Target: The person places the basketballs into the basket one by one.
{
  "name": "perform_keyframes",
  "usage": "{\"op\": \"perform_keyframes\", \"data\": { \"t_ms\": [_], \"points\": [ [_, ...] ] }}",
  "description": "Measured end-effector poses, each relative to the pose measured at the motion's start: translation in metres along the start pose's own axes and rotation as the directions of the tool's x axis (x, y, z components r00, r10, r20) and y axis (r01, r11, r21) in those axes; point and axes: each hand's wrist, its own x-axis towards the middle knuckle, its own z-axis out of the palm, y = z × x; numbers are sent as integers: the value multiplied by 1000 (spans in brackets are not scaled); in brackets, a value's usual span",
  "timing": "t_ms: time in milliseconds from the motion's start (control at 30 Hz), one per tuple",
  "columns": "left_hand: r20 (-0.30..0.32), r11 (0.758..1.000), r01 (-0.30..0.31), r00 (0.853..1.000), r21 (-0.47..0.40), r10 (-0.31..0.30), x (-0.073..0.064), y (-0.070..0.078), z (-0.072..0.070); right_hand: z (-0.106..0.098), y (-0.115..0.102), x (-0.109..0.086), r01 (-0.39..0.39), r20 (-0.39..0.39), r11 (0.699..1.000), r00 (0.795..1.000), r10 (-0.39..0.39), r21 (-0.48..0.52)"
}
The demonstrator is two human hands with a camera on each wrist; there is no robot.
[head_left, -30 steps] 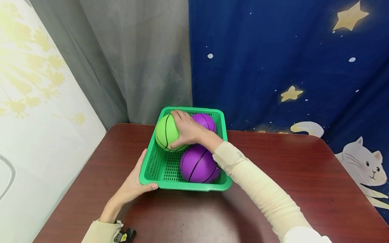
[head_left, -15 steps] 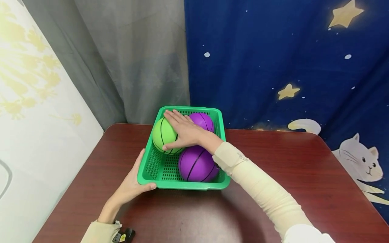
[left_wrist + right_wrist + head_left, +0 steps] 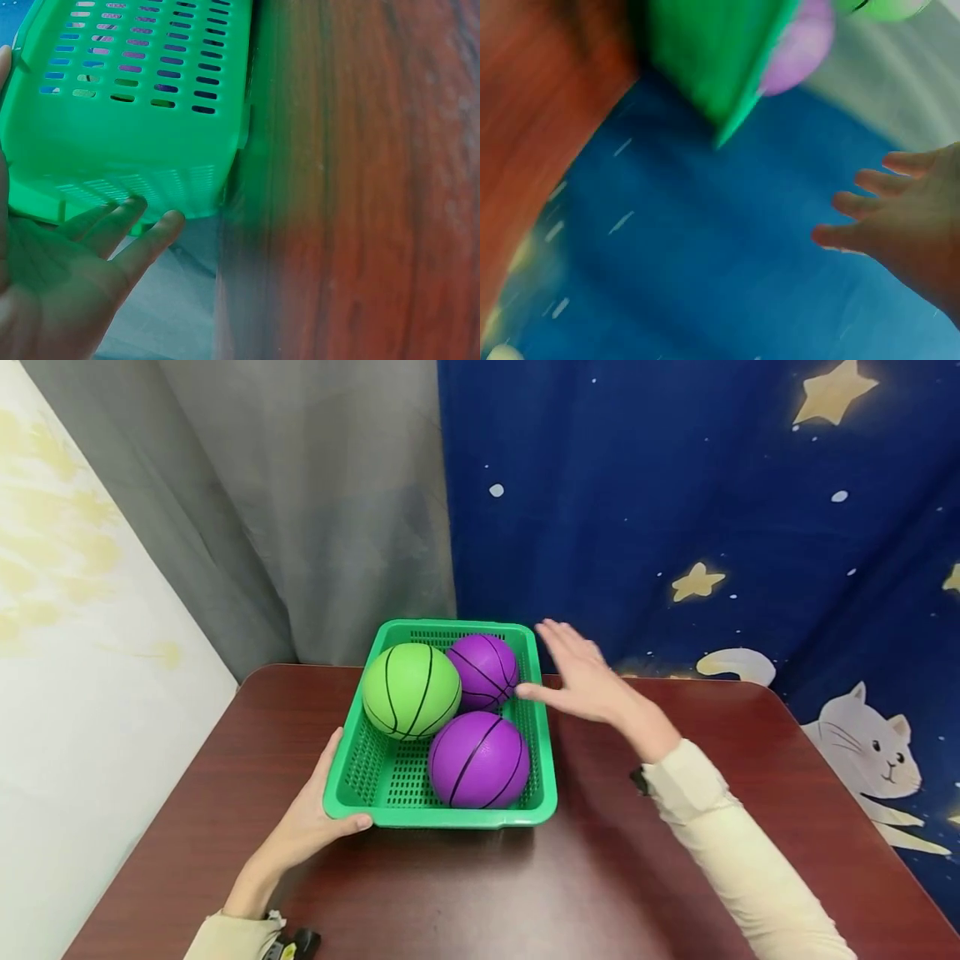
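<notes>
A green plastic basket with slotted walls stands on the table and holds three balls. The lime green ball lies at its back left. One purple ball is at the back right, another purple ball at the front right; all have black basketball lines. My left hand rests against the near left corner, thumb by the front rim. In the left wrist view, its fingers reach fairly straight along the outer wall. Beyond the right rim, my right hand is spread in the air, holding nothing.
The basket is near the back edge of the dark red-brown table. Behind hang a grey curtain and a blue curtain with stars and a cat. A pale patterned panel is on the left.
My right hand has let go of the lime green ball and moved right, out of the basket. The ball stays at the back left. My left hand keeps its place at the corner.
</notes>
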Motion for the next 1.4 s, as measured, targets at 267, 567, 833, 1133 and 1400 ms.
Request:
{"op": "perform_keyframes", "data": {
  "t_ms": [267, 567, 833, 1133, 1400],
  "points": [
    [12, 1000, 2, 1000, 12, -2, -1, 0, -6, 9, 89, -80, -159, -102, 954, 985, 137, -254],
    [51, 988, 93, 994, 124, -100, -6, 8, -22, 40, 124, -134, -119, -148, 884, 987, 57, -452],
    [23, 959, 93, 994, 267, -103, -1, 45, -34, 51, 119, -142, -107, -152, 890, 987, 43, -443],
    [92, 526, -345, 890, 778, 447, 33, 109, 3, 52, 102, -141, -64, -153, 892, 988, -6, -448],
    [386, 361, -512, 846, 780, 367, 64, 105, 52, 60, 93, -150, -48, -156, 894, 987, -24, -445]
  ]
}}
